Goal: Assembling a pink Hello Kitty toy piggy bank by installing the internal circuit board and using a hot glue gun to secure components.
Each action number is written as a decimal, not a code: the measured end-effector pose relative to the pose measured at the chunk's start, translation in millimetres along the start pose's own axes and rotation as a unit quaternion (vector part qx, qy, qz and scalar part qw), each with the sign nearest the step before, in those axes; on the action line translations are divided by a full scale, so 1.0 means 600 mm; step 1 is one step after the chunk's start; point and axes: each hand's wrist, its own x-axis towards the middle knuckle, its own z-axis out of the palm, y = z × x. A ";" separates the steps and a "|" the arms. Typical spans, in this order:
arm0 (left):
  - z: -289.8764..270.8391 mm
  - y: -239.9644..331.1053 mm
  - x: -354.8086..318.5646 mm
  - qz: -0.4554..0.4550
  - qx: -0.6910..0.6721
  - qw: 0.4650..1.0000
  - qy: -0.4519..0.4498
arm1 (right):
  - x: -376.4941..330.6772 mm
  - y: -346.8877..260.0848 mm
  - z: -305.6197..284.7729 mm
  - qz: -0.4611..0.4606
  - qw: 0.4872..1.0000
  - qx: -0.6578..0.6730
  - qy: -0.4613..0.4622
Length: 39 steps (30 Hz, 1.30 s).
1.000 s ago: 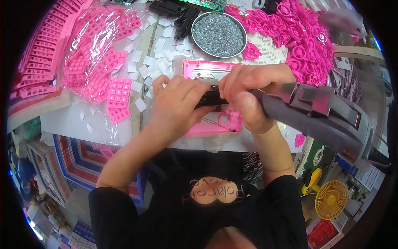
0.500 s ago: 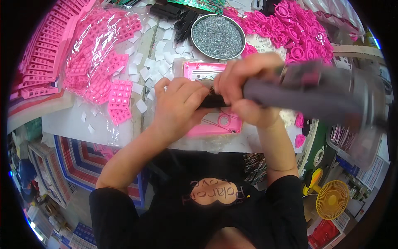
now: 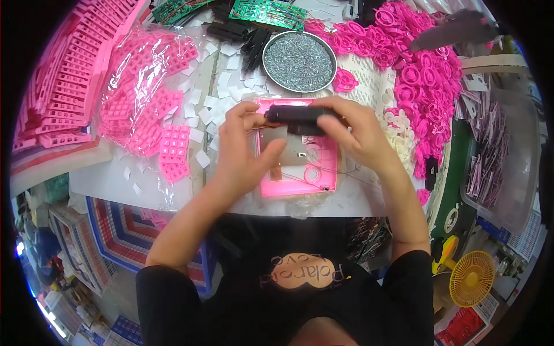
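Both my hands are over a pink plastic housing (image 3: 288, 188). A black plastic part (image 3: 297, 115) is held level above the housing's far half, with my right hand (image 3: 358, 130) closed round its right end. The bent fingers of my left hand (image 3: 242, 141) press against its left end, while the thumb sits lower, apart from the fingers. Inside the housing show a grey plate, a ring and thin wires; its far part is partly hidden by the black part and my hands. A blurred dark long-bodied tool (image 3: 456, 30) hangs at the upper right, away from my hands.
A round tin of screws (image 3: 300, 60) stands beyond the housing. Bagged pink keypads (image 3: 135, 86) and white paper pieces (image 3: 210, 104) lie left, pink loops (image 3: 415, 75) right. Green circuit boards (image 3: 268, 14) are at the back. A clear bin (image 3: 496, 161) stands right.
My right hand has let go of the dark tool, which has moved up and right. It now grips the black part, which is raised farther up the picture, uncovering more of the housing.
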 end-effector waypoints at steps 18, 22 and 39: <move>0.012 0.047 0.007 0.126 0.322 0.938 -0.018 | 0.017 0.035 0.034 -0.198 0.941 -0.247 0.119; 0.009 0.070 0.022 0.129 0.344 0.930 -0.018 | 0.032 0.045 0.013 -0.163 0.961 -0.214 0.055; 0.039 -0.002 0.287 0.198 0.456 0.863 -0.094 | 0.047 0.053 -0.091 -0.066 0.836 0.494 0.230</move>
